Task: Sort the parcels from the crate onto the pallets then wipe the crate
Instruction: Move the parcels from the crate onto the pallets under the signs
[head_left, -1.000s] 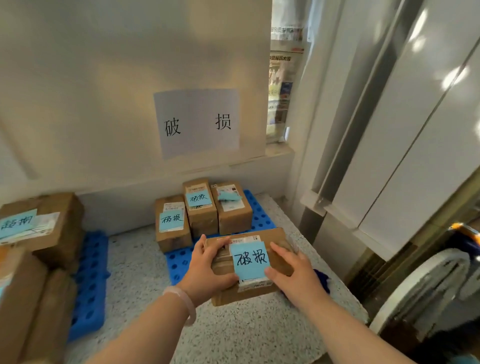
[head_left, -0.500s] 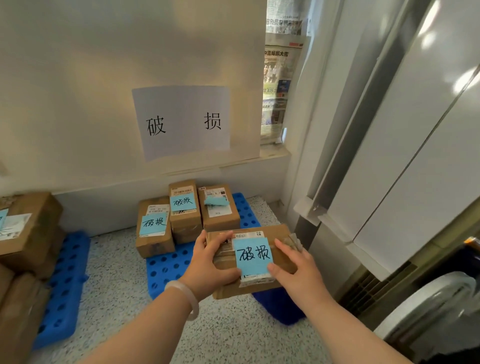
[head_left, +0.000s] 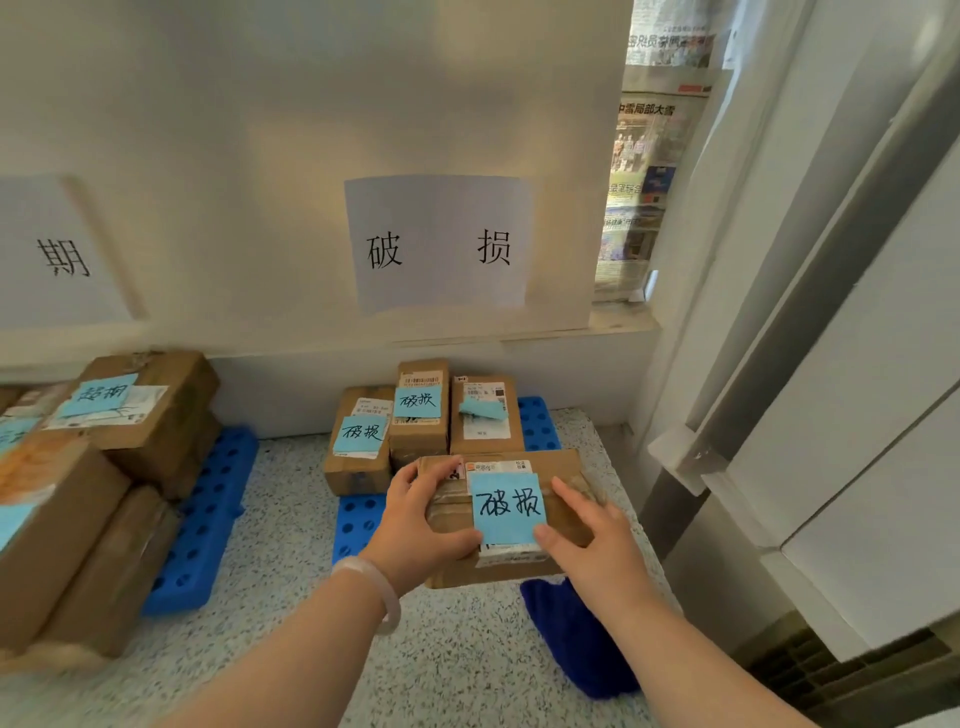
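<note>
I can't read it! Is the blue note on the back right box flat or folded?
Folded. The blue note on that box is crumpled over itself, so no writing shows.

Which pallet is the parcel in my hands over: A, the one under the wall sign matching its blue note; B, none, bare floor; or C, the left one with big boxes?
A: the left hand and right hand hold the parcel over the blue pallet below the sign, whose characters match the blue note.
</note>
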